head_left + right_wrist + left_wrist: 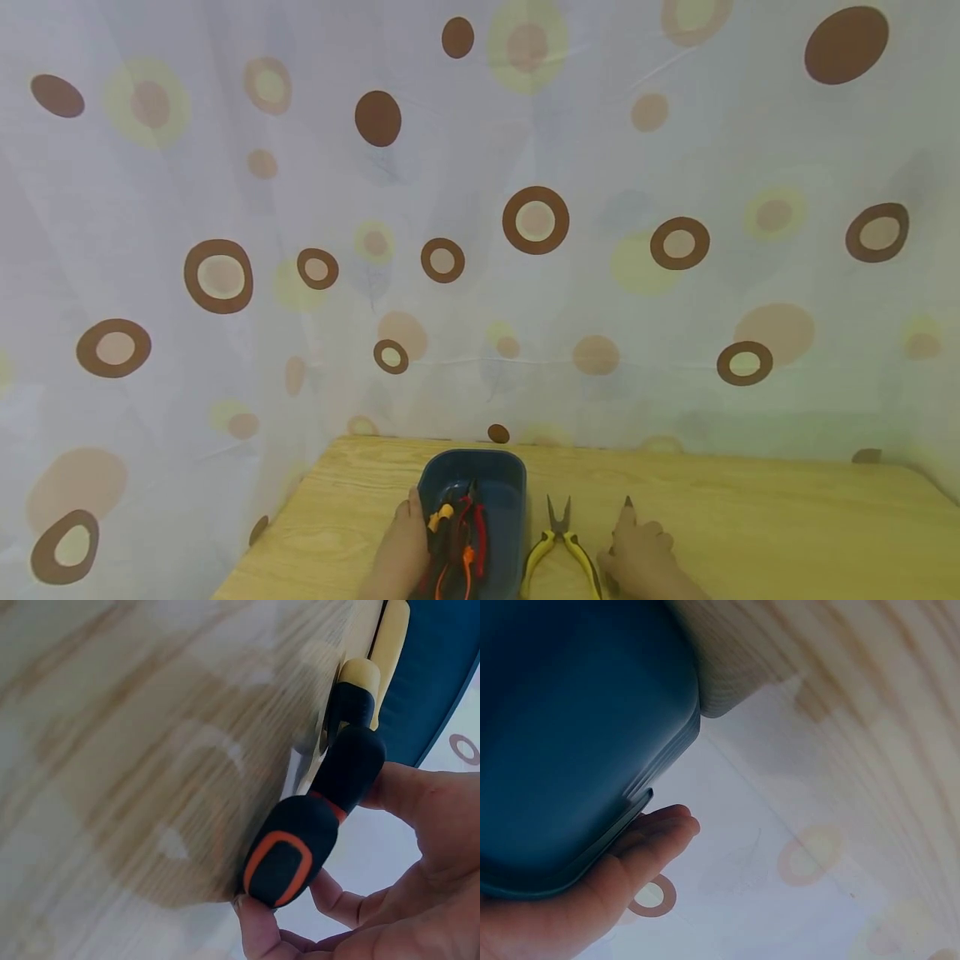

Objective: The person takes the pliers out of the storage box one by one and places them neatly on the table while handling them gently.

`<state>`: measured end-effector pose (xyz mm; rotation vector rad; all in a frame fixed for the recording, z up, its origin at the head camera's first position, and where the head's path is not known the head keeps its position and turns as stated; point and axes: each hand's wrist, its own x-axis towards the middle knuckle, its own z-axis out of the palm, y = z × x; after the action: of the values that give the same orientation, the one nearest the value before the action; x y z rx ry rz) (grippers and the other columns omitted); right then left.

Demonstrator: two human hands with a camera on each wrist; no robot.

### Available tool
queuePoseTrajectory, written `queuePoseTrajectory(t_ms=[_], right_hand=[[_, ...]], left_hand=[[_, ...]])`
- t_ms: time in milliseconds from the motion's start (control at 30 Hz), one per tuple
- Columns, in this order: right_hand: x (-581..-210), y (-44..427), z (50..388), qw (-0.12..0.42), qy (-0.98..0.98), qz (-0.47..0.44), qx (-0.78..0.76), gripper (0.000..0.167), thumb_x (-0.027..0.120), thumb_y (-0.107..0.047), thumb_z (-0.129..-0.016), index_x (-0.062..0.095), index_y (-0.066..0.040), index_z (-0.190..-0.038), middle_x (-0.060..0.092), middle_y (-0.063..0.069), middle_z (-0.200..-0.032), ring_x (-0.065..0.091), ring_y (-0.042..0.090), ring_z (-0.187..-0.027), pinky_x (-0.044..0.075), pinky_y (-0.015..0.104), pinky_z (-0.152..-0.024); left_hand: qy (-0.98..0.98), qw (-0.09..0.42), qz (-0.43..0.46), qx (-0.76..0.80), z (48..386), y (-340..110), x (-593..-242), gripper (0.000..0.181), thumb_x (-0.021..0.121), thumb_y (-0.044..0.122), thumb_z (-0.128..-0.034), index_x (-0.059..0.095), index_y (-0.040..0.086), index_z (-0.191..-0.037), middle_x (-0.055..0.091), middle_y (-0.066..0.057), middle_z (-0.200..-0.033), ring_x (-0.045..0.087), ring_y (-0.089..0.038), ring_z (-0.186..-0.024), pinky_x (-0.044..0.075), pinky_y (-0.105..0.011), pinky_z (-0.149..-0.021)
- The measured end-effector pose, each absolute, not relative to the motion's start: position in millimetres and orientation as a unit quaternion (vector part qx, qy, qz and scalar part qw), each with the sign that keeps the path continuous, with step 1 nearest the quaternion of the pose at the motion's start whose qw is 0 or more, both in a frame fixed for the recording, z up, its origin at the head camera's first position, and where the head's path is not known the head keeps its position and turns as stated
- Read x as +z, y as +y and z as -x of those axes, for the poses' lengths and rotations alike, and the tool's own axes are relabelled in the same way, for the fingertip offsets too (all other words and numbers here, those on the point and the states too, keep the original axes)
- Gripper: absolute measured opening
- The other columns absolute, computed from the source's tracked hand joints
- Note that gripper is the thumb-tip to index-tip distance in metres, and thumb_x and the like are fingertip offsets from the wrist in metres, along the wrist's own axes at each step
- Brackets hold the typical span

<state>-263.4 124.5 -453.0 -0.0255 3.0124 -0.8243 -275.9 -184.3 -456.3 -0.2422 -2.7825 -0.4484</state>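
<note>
A dark blue bin (510, 517) stands on the wooden table, holding several tools with red, orange and yellow-orange handles (480, 542). My left hand (405, 542) lies along the bin's left outer wall; in the left wrist view its fingers (656, 840) are extended against the bin's side (592, 750). Right of the bin lie yellow-handled pliers (558, 533), jaws apart, pointing away. Beside them my right hand (645, 558) grips a tool whose black handles with orange trim (292, 855) show in the right wrist view, between thumb and fingers (360, 900); its tip points away from me.
The pale wooden table (787, 525) extends to the right of my right hand and to the left of the bin. A white curtain (600, 150) with brown, peach and yellow circles hangs behind the table and at its left side.
</note>
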Motion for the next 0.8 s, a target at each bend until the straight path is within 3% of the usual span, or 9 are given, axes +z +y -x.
queuePoseTrajectory(t_ms=[233,500,800], right_hand=[[-452,118,259,0.011,0.970,-0.002,-0.244,0.046,0.072,-0.019,-0.081,0.042,0.011,-0.098,0.041,0.027,-0.078,0.045,0.038,-0.074,0.048,0.043,-0.058],[-452,114,257,-0.003,0.976,0.006,-0.219,0.042,0.073,-0.021,-0.082,0.039,0.003,-0.085,0.038,0.022,-0.072,0.043,0.032,-0.067,0.043,0.036,-0.053],[-453,112,261,0.015,0.976,-0.003,-0.217,0.041,0.073,-0.023,-0.082,0.043,0.005,-0.082,0.039,0.025,-0.076,0.044,0.037,-0.071,0.046,0.043,-0.058]], left_hand=[[-0.976,0.150,0.068,-0.143,275,-183,-457,0.071,0.070,-0.015,-0.0689,0.037,-0.021,-0.132,0.053,-0.033,-0.107,0.062,-0.038,-0.090,0.056,-0.040,-0.070],[-0.976,0.146,0.074,-0.143,274,-184,-455,0.069,0.068,-0.016,-0.0703,0.036,-0.022,-0.132,0.053,-0.033,-0.106,0.062,-0.037,-0.087,0.056,-0.038,-0.066],[-0.976,0.149,0.072,-0.140,274,-186,-454,0.067,0.067,-0.016,-0.0725,0.037,-0.021,-0.132,0.053,-0.034,-0.107,0.062,-0.038,-0.088,0.057,-0.038,-0.067]])
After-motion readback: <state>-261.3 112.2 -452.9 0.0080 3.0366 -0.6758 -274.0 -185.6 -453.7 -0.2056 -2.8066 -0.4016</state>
